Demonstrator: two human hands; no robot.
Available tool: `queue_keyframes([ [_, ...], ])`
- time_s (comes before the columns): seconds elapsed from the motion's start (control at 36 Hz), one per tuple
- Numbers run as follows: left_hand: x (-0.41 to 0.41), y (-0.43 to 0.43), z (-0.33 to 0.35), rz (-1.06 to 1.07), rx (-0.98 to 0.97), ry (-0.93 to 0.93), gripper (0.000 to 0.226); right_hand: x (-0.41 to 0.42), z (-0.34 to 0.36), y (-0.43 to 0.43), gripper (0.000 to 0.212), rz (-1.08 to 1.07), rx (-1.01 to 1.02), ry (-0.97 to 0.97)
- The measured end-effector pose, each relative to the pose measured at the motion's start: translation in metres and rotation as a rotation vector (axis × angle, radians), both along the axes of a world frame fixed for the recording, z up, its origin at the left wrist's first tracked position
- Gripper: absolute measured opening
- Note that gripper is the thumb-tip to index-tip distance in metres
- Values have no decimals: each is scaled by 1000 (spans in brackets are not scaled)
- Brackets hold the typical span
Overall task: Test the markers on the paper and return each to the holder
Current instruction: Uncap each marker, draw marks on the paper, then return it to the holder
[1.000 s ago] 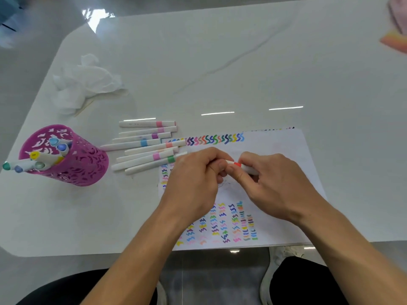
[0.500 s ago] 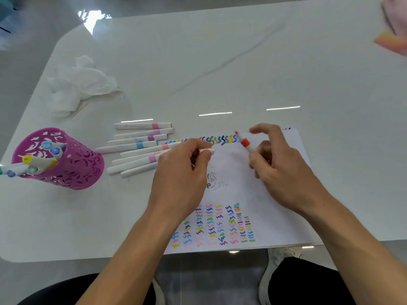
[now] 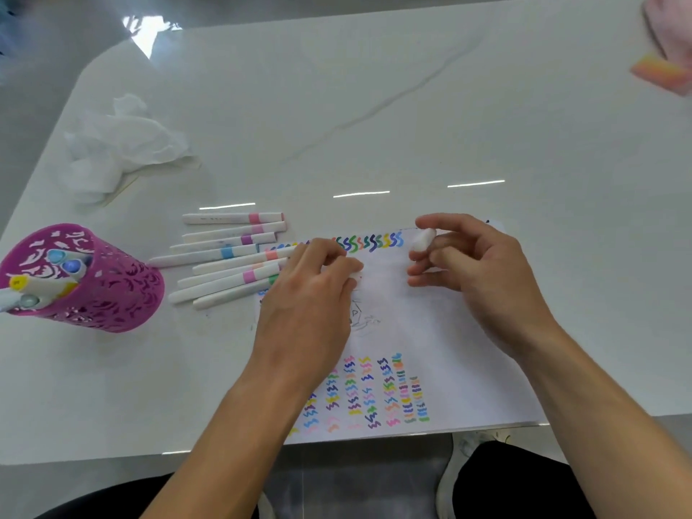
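Your right hand (image 3: pixel 475 271) hovers over the top right corner of the paper (image 3: pixel 430 331), palm turned left. Thumb & index pinch a white marker (image 3: pixel 425 239) that points roughly at the camera, and the other fingers curl loosely below it. Blur hides the tip, so can't tell which end faces down. Your left hand (image 3: pixel 310 294) sits knuckles-up on the paper's upper left part, fingers curled, w/ a small white piece at the fingertips. It's prob. the cap (image 3: pixel 355 276), but too blurred to be sure.

Step in hand, by my read: make the test mark. The top row of squiggles (image 3: pixel 370 243) runs along the paper's top edge & ends just left of your right hand, so blank space sits right there. Tilt the marker so the tip faces the paper, set it down just past the last blue squiggle, and draw one short squiggle w/ light pressure. Put the left hand's weight on the paper so it can't slide. Then recap fully before anything else.

The holder (image 3: pixel 112 290) stands well left of the paper, w/ a few markers in it. The loose markers (image 3: pixel 232 252) lie between holder & paper, some ends reaching the paper's left edge. All of it rests on the tabletop (image 3: pixel 412 106).
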State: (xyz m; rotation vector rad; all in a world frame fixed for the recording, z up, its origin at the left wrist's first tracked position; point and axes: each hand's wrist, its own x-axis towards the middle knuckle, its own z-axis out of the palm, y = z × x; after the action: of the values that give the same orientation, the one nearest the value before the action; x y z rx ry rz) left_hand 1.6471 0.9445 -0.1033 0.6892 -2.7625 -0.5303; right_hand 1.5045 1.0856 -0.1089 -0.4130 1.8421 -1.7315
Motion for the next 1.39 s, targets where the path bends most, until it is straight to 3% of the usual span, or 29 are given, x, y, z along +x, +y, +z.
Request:
queue_keyframes([
  [0.17,-2,2,-2,-3,26,-14,18,-1,-4,-2,15,-12,4,120],
  [0.31,-3,0,-4,2,51,-9,20,-5,-4,-9,18,-124,-44,141],
  [0.42,-5,1,-4,17,68,-11,19,-7,-6,-10,4,-118,-67,179],
  [0.64,-3,1,-5,19,66,-14,18,-4,-16,-10,16,-152,-32,189],
  [1.39,-6,1,-6,13,40,-27,18,-6,-27,-14,19,-153,88,218],
])
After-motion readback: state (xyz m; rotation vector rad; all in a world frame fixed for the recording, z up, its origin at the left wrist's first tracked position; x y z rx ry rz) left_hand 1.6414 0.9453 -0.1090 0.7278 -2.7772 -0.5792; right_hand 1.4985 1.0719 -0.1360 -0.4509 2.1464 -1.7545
